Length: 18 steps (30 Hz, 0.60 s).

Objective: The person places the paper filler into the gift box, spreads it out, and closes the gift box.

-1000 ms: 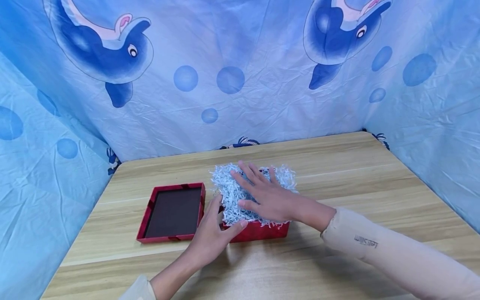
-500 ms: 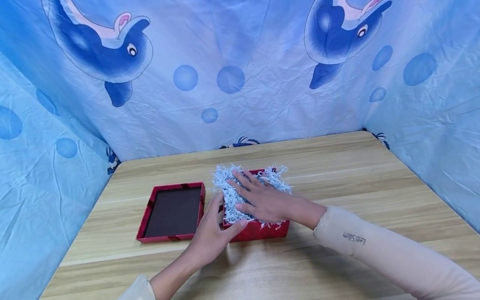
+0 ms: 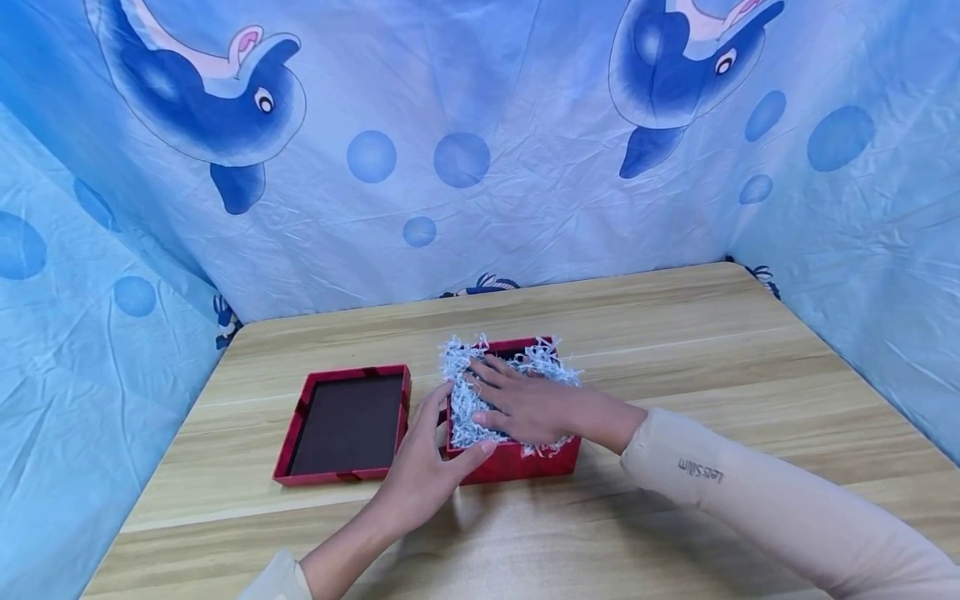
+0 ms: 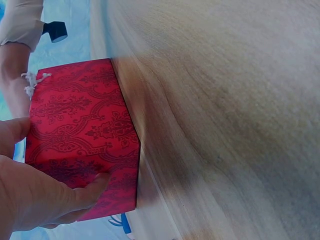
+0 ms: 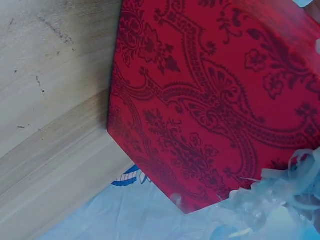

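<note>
A red patterned box (image 3: 517,467) stands on the table, filled with pale blue shredded paper (image 3: 465,421) that spills over its rim. My left hand (image 3: 420,479) holds the box's near left corner, thumb by the front rim and fingers along the left side. In the left wrist view, fingers of that hand (image 4: 45,195) lie on the box wall (image 4: 82,115). My right hand (image 3: 525,408) presses down on the paper inside, fingers spread and nearly straight. The right wrist view has the outer wall of the box (image 5: 215,100) and paper strands (image 5: 270,200), with that hand mostly out of frame.
Left of the box lies a shallow red lid (image 3: 291,437), its dark inner side up. The wooden table (image 3: 675,333) is bordered by a blue dolphin-print curtain (image 3: 525,225) at the back and both sides.
My right hand has shifted slightly left and lower. The shredded paper has sunk and drawn inward, baring the box's back rim and part of its dark inside. My left hand stays put.
</note>
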{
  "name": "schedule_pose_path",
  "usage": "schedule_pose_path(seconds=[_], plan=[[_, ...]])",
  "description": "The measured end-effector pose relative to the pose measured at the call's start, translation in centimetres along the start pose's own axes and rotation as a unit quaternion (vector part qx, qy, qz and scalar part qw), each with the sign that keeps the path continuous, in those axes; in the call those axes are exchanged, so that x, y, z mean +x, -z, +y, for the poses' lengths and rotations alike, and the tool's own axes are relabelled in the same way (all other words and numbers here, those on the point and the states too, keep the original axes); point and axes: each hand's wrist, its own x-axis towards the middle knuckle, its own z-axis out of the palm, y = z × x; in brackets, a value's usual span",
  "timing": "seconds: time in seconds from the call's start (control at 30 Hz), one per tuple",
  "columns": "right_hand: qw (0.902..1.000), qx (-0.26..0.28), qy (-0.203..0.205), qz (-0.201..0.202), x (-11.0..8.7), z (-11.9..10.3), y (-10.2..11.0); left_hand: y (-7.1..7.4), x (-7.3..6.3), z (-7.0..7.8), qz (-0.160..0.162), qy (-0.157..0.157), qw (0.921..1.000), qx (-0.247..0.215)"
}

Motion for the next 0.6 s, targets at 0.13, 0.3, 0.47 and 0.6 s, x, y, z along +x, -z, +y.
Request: schedule_pose_path(seconds=[0.13, 0.3, 0.47, 0.6], plan=[[0.9995, -0.01, -0.003, -0.03, 0.5, 0.1, 0.0, 0.0, 0.0, 0.0, 0.004, -0.001, 1.0, 0.002], [0.9975, -0.038, 0.003, -0.06, 0.9, 0.1, 0.2, 0.0, 0.1, -0.1, 0.007, 0.002, 1.0, 0.006], [0.998, -0.036, -0.002, -0.052, 0.7, -0.1, 0.5, 0.0, 0.1, -0.1, 0.006, 0.005, 1.0, 0.006], [0.9993, -0.024, -0.005, -0.028, 0.1, -0.3, 1.1, 0.1, 0.1, 0.0, 0.003, 0.006, 1.0, 0.003]])
